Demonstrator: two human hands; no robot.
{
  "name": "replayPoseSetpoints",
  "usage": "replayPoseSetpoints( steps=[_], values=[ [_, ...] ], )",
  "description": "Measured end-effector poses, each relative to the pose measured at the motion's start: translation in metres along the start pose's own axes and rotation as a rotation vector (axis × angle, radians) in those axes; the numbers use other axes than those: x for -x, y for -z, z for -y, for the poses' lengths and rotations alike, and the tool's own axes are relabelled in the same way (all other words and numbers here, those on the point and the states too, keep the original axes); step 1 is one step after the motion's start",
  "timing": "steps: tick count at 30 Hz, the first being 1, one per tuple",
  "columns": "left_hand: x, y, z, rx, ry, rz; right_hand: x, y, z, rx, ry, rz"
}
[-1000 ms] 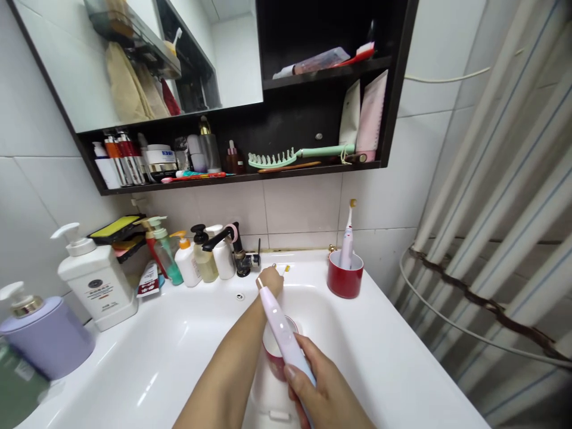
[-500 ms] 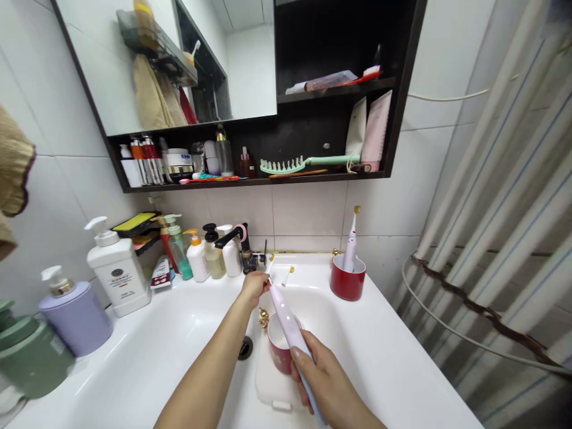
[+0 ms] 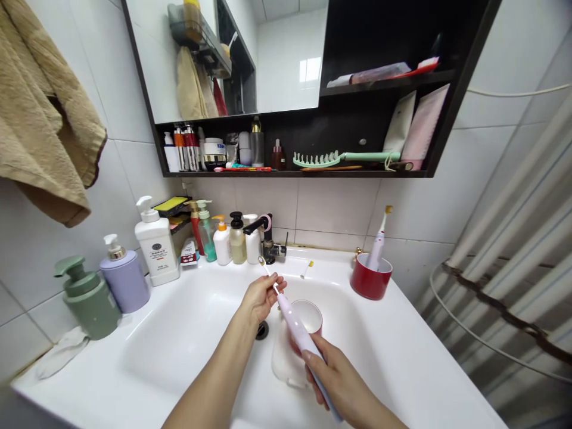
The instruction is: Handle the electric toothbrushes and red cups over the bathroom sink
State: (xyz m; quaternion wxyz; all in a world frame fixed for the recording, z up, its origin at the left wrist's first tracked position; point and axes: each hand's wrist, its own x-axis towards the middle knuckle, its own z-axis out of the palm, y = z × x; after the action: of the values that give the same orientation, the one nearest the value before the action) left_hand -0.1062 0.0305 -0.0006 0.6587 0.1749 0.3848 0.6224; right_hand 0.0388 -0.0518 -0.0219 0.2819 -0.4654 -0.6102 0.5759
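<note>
My right hand [image 3: 328,372] is wrapped round the pale pink and lilac handle of an electric toothbrush [image 3: 297,325], which tilts up and away over the sink. At its tip, my left hand [image 3: 263,297] pinches a small white brush head [image 3: 263,263] with yellowish bristles. The fingers partly cover where the head and the handle's tip meet, so I cannot tell whether they are joined. Below the handle, a red cup [image 3: 316,319] with a white inside rests on a whitish case [image 3: 282,363] in the sink. Another brush head [image 3: 308,268] lies on the back rim.
A second electric toothbrush [image 3: 378,244] stands in a red holder [image 3: 370,279] on the right counter. Several pump bottles line the left and back, including a purple one [image 3: 124,277]. The black faucet [image 3: 267,238] rises behind my left hand. A dark shelf cabinet [image 3: 277,174] hangs above.
The view has swung left, bringing more of the towel into sight. My left hand has turned, showing more of its fingers, and the brush head now points up to the left beyond them.
</note>
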Motion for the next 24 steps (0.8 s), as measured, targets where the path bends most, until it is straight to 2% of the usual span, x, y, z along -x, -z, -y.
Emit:
replayPoseSetpoints(
  steps=[6, 15, 20, 24],
  values=[
    [0.000, -0.002, 0.001, -0.020, -0.010, 0.008, 0.000, 0.000, -0.003, 0.007, -0.004, -0.016],
    [0.007, -0.009, 0.007, -0.094, -0.106, 0.008, 0.000, -0.001, 0.002, -0.018, -0.005, -0.046],
    [0.016, -0.016, 0.009, -0.053, -0.104, 0.066, 0.002, -0.002, 0.008, -0.185, -0.021, 0.012],
    [0.019, -0.018, 0.011, -0.055, -0.136, 0.104, 0.003, -0.003, 0.009, -0.163, 0.025, -0.027]
  ],
)
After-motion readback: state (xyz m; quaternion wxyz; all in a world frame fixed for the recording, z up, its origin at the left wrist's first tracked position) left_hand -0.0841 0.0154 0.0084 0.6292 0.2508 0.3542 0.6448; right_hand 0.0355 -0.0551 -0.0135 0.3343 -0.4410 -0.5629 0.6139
